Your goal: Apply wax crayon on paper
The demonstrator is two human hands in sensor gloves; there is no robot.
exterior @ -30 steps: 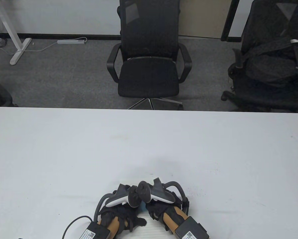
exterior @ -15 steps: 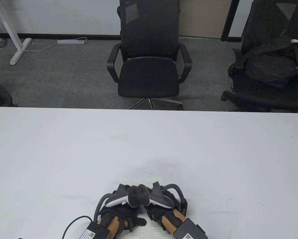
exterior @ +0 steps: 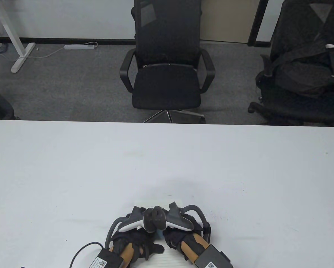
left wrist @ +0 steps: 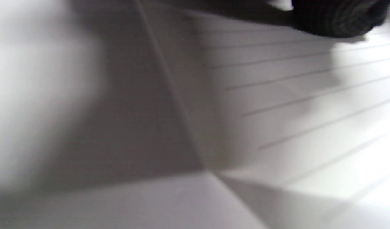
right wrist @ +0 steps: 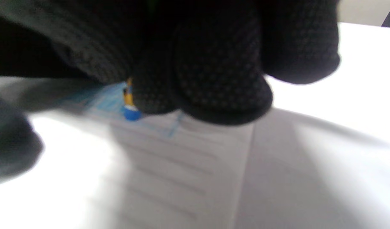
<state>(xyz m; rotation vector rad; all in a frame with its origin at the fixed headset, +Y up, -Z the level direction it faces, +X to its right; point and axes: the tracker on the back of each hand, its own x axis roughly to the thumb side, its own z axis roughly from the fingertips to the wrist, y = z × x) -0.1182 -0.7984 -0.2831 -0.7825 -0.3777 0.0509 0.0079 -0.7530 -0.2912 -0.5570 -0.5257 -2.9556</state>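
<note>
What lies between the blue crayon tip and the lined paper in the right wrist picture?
Nothing: in the right wrist view the blue crayon tip appears to touch the lined paper, beside pale blue marks, though the picture is blurred.

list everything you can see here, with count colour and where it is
paper: one, white, lined, near table edge under both hands
crayon: one, blue tip with yellow above, in the right hand's fingers, tip at the paper
crayon marks: light blue patch on the paper beside the tip
table: one, white
office chairs: two clearly seen, black, beyond the far table edge
power strip: one, white, on the carpet far left
left hand: black glove, resting on the paper
right hand: black glove, grips the crayon
</note>
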